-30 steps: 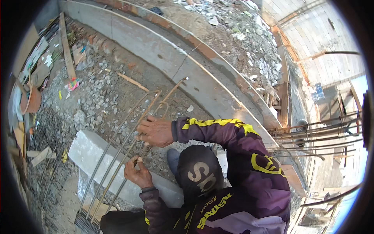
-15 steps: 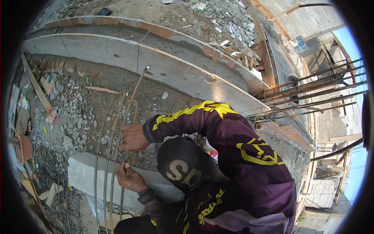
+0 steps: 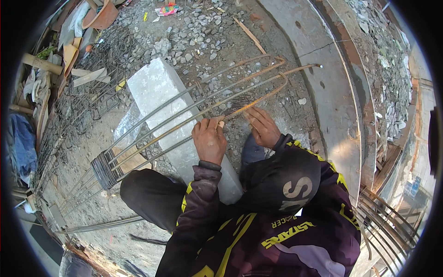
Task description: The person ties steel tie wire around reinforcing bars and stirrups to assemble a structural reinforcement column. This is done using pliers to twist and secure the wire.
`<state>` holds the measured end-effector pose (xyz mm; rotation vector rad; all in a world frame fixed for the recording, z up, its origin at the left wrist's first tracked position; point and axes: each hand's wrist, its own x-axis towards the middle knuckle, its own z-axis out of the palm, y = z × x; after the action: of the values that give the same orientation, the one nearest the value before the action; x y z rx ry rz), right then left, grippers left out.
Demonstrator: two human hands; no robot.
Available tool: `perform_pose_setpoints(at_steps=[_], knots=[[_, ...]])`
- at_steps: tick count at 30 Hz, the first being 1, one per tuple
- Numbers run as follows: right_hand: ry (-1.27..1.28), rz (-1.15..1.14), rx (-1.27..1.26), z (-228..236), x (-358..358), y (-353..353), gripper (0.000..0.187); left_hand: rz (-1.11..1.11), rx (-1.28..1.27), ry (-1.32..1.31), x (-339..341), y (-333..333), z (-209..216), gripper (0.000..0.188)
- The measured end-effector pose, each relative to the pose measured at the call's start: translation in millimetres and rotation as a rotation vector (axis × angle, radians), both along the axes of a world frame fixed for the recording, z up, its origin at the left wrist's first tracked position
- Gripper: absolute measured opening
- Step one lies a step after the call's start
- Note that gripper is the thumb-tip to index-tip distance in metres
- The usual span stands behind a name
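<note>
Several long steel rebars point(image 3: 157, 137) with hooked, rusty ends run across a pale concrete block point(image 3: 159, 90). My left hand point(image 3: 210, 142) is closed, its thumb and fingers pinching the nearest rebar just beyond the block. To its right, my right hand point(image 3: 264, 127) has its fingers stretched toward the rusty end of that same rebar, the tips touching it or close beside it. A stack of dark rebar stirrups point(image 3: 107, 170) sits around the rods at their left part. Under the rods beyond my hands lies a patch of thin dark wires point(image 3: 237, 101).
A curved concrete wall point(image 3: 318, 83) rises on the right. Gravel point(image 3: 194, 32) covers the ground ahead. Bent steel pieces point(image 3: 99, 87) lie in a heap at left, near wood scraps and an orange bucket point(image 3: 101, 16). Upright-looking rebars point(image 3: 387, 226) stick out at lower right.
My view has swung round, so the wall now stands at right and the rods run from lower left to upper right. Both hands remain at the rods; the stirrup stack has come into view.
</note>
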<state>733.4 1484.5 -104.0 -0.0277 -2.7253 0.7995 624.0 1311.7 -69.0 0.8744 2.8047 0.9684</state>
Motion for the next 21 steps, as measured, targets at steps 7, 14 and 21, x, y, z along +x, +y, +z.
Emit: perform_pose_setpoints(at_steps=[7, 14, 21], knots=[[-0.048, 0.051, -0.091, -36.3, -33.2, -28.6, 0.052, -0.005, 0.07, -0.036, -3.0, -4.2, -6.9, 0.015], [0.119, -0.096, -0.437, -57.8, -40.2, -44.9, 0.044, 0.05, 0.217, -0.096, 0.3, -4.2, -12.3, 0.019], [0.038, 0.117, -0.199, -50.3, -63.5, -40.8, 0.047, 0.038, 0.235, -0.073, 0.8, -8.4, -23.4, 0.012]])
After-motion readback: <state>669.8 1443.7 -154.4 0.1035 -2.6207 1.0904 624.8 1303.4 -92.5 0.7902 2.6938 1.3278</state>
